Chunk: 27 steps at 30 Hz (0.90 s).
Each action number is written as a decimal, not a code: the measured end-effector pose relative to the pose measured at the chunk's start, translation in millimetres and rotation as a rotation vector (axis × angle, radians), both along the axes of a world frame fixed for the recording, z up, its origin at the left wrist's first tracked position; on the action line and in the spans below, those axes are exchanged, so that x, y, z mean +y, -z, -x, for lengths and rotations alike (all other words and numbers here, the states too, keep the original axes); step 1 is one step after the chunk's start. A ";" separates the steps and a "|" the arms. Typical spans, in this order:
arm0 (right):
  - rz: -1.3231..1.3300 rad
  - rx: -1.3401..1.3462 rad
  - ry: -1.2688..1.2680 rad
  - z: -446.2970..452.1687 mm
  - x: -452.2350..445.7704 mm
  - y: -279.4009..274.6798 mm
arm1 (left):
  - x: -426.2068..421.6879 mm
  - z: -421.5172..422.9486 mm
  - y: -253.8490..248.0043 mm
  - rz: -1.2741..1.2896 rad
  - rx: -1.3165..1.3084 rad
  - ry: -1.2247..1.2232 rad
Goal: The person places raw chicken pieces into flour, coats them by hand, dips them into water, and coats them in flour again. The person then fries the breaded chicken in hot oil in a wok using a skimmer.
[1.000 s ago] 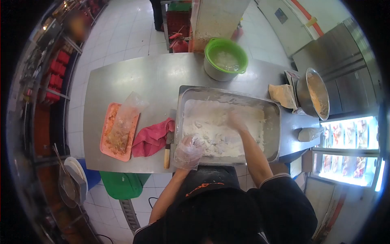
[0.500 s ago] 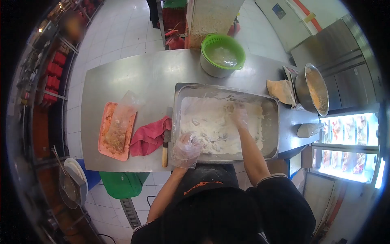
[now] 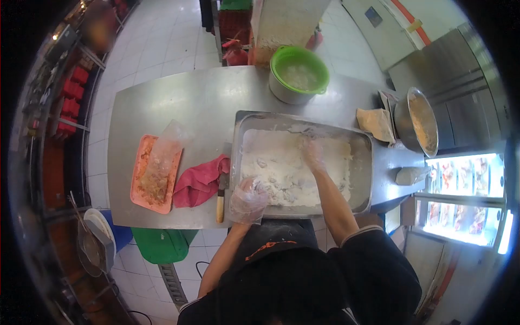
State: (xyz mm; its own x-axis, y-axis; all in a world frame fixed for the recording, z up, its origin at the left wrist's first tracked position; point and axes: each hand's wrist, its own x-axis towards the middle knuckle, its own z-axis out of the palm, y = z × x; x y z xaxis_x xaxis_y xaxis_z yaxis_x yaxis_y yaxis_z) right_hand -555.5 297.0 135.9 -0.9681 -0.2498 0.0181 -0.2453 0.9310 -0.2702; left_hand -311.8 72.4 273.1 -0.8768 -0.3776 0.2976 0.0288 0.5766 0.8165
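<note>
A deep metal tray (image 3: pixel 364 162) holds white flour (image 3: pixel 271 146) with several flour-coated pieces lying in it, mostly at the near left. My left hand (image 3: pixel 249 200), in a clear plastic glove, is at the tray's near left corner beside those pieces. Its fingers blur into the glove and flour, so its grip does not show. Toward the far side of the tray, my right hand (image 3: pixel 313 155) reaches down into the flour. Flour and motion blur hide its fingertips, and whatever they touch cannot be made out.
Left of the tray lie a wooden-handled knife (image 3: pixel 220 208), a red cloth (image 3: pixel 197 184) and an orange tray (image 3: pixel 135 184) with a plastic bag. Behind stands a pot with a green basket (image 3: pixel 279 54). A metal bowl (image 3: pixel 403 122) and a paper bag (image 3: pixel 374 124) are at right.
My right hand has shifted slightly left and away from me through the flour. My left hand stays at the tray's near left corner.
</note>
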 end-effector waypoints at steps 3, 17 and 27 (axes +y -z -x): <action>0.002 -0.165 -0.121 8.6 -13.8 -16.5 | 2.1 -1.7 -0.2 -0.011 -0.035 -0.052; 0.117 -0.477 -0.377 -8.3 37.4 -10.9 | -1.9 -4.9 0.3 -0.019 0.002 0.010; -0.214 -0.216 0.009 -30.3 79.5 -36.7 | 0.1 -3.1 -4.2 -0.004 -0.006 0.018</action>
State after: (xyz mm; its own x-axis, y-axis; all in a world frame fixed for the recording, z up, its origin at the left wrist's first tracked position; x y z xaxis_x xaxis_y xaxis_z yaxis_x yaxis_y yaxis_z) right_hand -525.2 376.5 172.6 -0.9459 -0.2174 -0.2408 -0.1953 0.9743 -0.1126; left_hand -308.7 72.4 277.3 -0.8850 -0.3633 0.2911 0.0344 0.5727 0.8191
